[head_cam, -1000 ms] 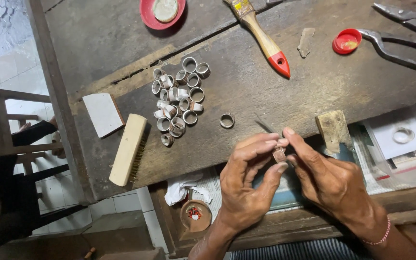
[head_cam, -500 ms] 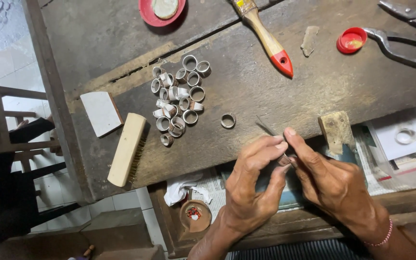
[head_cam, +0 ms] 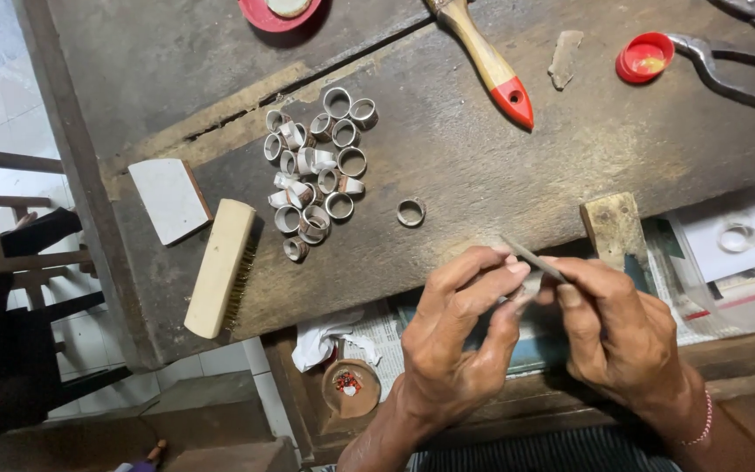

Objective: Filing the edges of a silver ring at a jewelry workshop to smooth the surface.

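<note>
Left hand (head_cam: 452, 336) pinches a small metal ring (head_cam: 524, 288) between thumb and fingertips, just off the workbench's (head_cam: 482, 175) near edge. Right hand (head_cam: 622, 336) pinches a thin needle file (head_cam: 530, 258), its tip angled up-left over the ring. Ring mostly hidden by fingers; contact point unclear.

Judgement: keep the ring braced close to the wooden bench pin (head_cam: 612, 229), file in short, light strokes, turn the ring often for even wear.

Pile of rings (head_cam: 316, 175) lies toward the bench's left end; single ring (head_cam: 411, 211) apart from it; wooden brush (head_cam: 220, 267) at the left near edge.
</note>
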